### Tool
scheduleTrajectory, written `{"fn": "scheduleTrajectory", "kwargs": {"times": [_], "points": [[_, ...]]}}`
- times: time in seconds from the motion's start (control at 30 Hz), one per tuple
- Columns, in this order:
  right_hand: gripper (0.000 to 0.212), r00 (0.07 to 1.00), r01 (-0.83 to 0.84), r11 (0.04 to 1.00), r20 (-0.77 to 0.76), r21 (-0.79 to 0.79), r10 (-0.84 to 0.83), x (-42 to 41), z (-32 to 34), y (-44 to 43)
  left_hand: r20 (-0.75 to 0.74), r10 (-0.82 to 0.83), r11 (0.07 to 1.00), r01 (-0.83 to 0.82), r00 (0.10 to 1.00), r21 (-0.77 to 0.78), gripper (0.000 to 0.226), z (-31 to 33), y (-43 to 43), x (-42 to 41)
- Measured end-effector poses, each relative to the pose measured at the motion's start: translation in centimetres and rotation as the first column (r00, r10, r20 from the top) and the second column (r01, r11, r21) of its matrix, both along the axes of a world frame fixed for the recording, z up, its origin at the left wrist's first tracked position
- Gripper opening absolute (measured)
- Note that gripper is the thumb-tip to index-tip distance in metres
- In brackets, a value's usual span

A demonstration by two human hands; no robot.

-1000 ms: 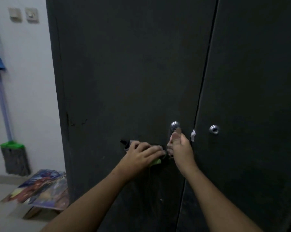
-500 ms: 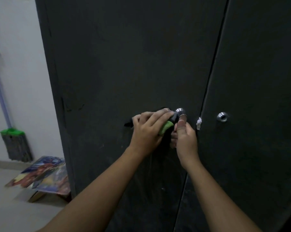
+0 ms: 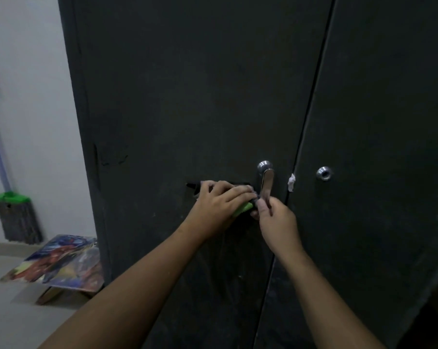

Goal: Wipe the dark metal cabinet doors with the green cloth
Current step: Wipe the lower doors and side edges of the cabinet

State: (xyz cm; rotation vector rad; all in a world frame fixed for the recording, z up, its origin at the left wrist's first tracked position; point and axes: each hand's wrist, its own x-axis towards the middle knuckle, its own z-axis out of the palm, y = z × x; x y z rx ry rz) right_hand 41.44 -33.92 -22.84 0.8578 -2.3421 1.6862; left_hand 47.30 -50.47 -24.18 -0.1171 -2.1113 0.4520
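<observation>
Two hands met low on the left cabinet door [image 3: 187, 96]. The left hand [image 3: 221, 203], fingers outstretched rightward, pressed the mostly hidden green cloth [image 3: 243, 209] flat, lower than half a second before. The right hand [image 3: 275, 222] pinched the lever handle [image 3: 267, 181], which hung vertically, tip down.

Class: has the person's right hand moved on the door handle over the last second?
Yes. The right hand has slid down, away from the handle's round base; it now pinches the lower end of the lever, which was covered before.
</observation>
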Motion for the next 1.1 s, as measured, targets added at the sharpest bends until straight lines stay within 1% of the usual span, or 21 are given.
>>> {"fn": "scheduleTrajectory", "kwargs": {"times": [0.03,0.1,0.13,0.2,0.23,0.27,0.33,0.37,0.43,0.5,0.57,0.6,0.67,0.7,0.77,0.83,0.9,0.97,1.0,1.03,1.1], "points": [[0.009,0.998,0.053,0.998,-0.032,0.022,-0.053,0.3,0.0,0.5,0.02,0.006,1.0,-0.005,1.0,-0.027,0.059,-0.2,-0.1,0.3],[0.02,0.981,0.141,0.99,-0.137,0.029,-0.136,1.3,-0.1,1.6,0.076,0.023,0.995,-0.016,0.997,-0.097,0.06,-1.1,-0.7,1.3],[0.027,0.964,0.156,0.987,-0.223,0.043,-0.142,1.9,-0.2,2.0,0.11,0.037,0.992,-0.024,0.993,-0.123,0.065,-1.6,-1.3,2.1],[0.038,0.888,0.204,0.968,-0.444,0.148,-0.119,2.7,-0.8,2.3,0.124,0.082,0.99,-0.066,0.989,-0.123,0.072,-2.6,-2.9,3.6],[0.042,0.83,0.25,0.944,-0.55,0.215,-0.095,3.1,-1.2,2.2,0.085,0.098,0.993,-0.092,0.992,-0.073,0.067,-2.9,-3.8,4.4],[0.045,0.778,0.298,0.913,-0.625,0.277,-0.064,3.3,-1.6,2.0,0.022,0.114,0.993,-0.114,0.993,0.013,0.057,-3.0,-4.8,5.3],[0.048,0.731,0.335,0.865,-0.683,0.374,0.012,3.8,-1.8,1.6,-0.113,0.171,0.966,-0.144,0.979,0.212,0.039,-2.2,-7.0,7.2],[0.048,0.722,0.323,0.856,-0.69,0.403,0.052,3.9,-1.8,1.3,-0.166,0.2,0.94,-0.142,0.966,0.311,0.037,-1.4,-7.9,8.2],[0.047,0.704,0.269,0.858,-0.697,0.438,0.135,4.1,-1.2,0.7,-0.26,0.244,0.857,-0.083,0.934,0.509,0.044,0.5,-9.4,9.6],[0.047,0.667,0.246,0.848,-0.717,0.469,0.203,4.0,-0.3,0.1,-0.383,0.316,0.741,0.027,0.868,0.671,0.041,2.2,-9.9,10.0],[0.048,0.595,0.264,0.841,-0.766,0.472,0.243,3.8,1.1,-0.6,-0.437,0.38,0.64,0.11,0.816,0.761,0.036,2.9,-9.5,9.7],[0.049,0.561,0.286,0.845,-0.794,0.452,0.234,3.3,2.0,-1.1,-0.445,0.39,0.617,0.131,0.806,0.776,0.036,2.7,-9.1,9.3],[0.052,0.538,0.326,0.855,-0.823,0.403,0.183,1.9,4.1,-2.0,-0.433,0.368,0.63,0.122,0.823,0.767,0.037,1.9,-8.2,8.3],[0.054,0.544,0.343,0.852,-0.823,0.396,0.164,1.1,5.0,-2.4,-0.407,0.335,0.663,0.095,0.85,0.742,0.04,1.2,-7.7,7.7],[0.058,0.547,0.394,0.815,-0.821,0.426,0.165,-0.4,5.7,-2.9,-0.298,0.215,0.764,0.03,0.93,0.644,0.047,-0.5,-6.2,6.5],[0.064,0.517,0.445,0.776,-0.836,0.447,0.185,-1.3,5.3,-3.1,-0.166,0.11,0.864,-0.012,0.98,0.503,0.045,-2.6,-4.5,5.4],[0.069,0.505,0.463,0.763,-0.842,0.452,0.192,-1.6,5.0,-3.1,-0.084,0.064,0.956,-0.037,0.994,0.291,0.041,-4.7,-3.6,4.5],[0.071,0.497,0.471,0.755,-0.844,0.456,0.2,-1.8,5.0,-3.0,-0.025,0.064,0.991,-0.06,0.998,0.121,0.051,-5.9,-3.9,4.3],[0.072,0.486,0.481,0.748,-0.849,0.457,0.206,-2.0,5.0,-2.9,-0.014,0.072,0.993,-0.071,0.997,0.093,0.056,-6.0,-4.4,4.3],[0.073,0.474,0.495,0.739,-0.855,0.457,0.211,-2.1,4.9,-2.9,-0.024,0.075,0.992,-0.072,0.997,0.101,0.056,-5.9,-5.2,4.6],[0.076,0.459,0.516,0.724,-0.861,0.458,0.217,-2.3,4.6,-2.9,-0.11,0.076,0.97,-0.049,0.991,0.237,0.045,-4.7,-6.7,5.7]]}}
